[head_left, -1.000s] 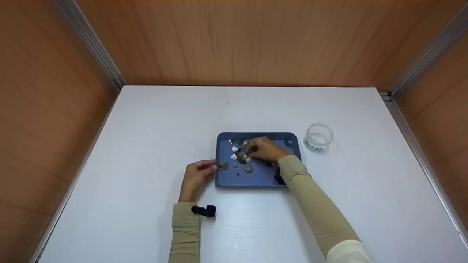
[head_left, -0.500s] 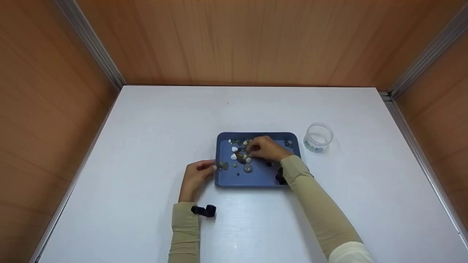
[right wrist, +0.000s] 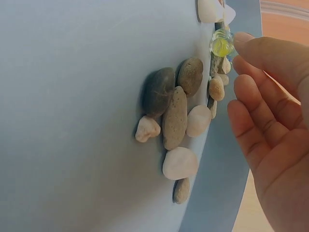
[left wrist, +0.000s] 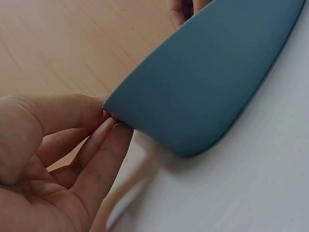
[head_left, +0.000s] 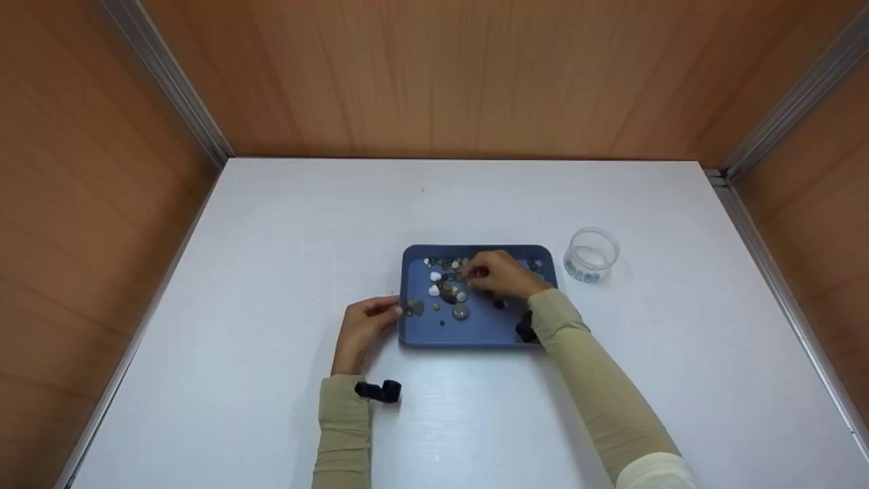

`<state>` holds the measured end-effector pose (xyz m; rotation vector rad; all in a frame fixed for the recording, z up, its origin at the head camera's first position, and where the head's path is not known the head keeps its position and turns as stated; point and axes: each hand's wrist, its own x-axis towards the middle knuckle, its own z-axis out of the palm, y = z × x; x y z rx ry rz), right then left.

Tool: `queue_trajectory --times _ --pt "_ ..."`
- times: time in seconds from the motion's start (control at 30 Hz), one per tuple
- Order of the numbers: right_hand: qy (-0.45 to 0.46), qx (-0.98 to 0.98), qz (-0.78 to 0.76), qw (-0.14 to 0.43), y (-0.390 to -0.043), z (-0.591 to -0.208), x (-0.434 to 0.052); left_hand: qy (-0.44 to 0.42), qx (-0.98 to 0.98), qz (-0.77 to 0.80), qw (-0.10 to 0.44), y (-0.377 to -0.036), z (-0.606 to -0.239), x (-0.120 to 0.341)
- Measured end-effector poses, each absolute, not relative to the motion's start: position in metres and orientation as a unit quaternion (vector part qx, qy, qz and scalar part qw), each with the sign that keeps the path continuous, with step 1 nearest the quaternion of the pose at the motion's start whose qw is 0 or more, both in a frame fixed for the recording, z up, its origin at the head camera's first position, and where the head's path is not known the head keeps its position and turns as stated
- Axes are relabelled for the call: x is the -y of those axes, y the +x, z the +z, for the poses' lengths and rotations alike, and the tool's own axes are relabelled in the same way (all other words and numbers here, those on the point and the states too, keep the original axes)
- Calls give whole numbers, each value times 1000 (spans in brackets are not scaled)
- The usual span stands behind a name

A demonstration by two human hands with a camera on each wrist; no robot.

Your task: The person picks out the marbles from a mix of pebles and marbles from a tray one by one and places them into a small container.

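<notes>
My left hand [head_left: 364, 331] grips the left rim of a blue rectangular tray [head_left: 489, 334], its thumb over the rim and fingers against the outer wall; the left wrist view shows this at the tray corner. Over the tray's middle, my right hand [head_left: 501, 273] is bent down among pebbles. In the right wrist view its thumb and index fingertip meet at a clear glass marble [right wrist: 222, 44] with a yellow-green swirl, which they seem to pinch. Around it lie a dark grey pebble [right wrist: 158, 92], a long tan pebble [right wrist: 175, 118] and several pale pebbles.
Right of the tray stands a clear round plastic container [head_left: 593, 248] with several bluish glass marbles at its bottom. Wood-look panels [head_left: 475, 81] enclose the white table [head_left: 299, 224] at the back and sides.
My right hand has shifted slightly right and away from me, uncovering a bit more of the pebbles in the middle. The left hand and the tray stay as they were.
</notes>
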<state>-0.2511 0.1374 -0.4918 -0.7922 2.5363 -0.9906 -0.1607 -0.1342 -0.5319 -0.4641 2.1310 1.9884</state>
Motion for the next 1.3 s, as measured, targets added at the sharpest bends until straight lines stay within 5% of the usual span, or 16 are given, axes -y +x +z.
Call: queue_trajectory --times 1.3 --pt "-246 -884 -376 127 -242 -478 -177 -155 -716 676 88 -159 -532 136"
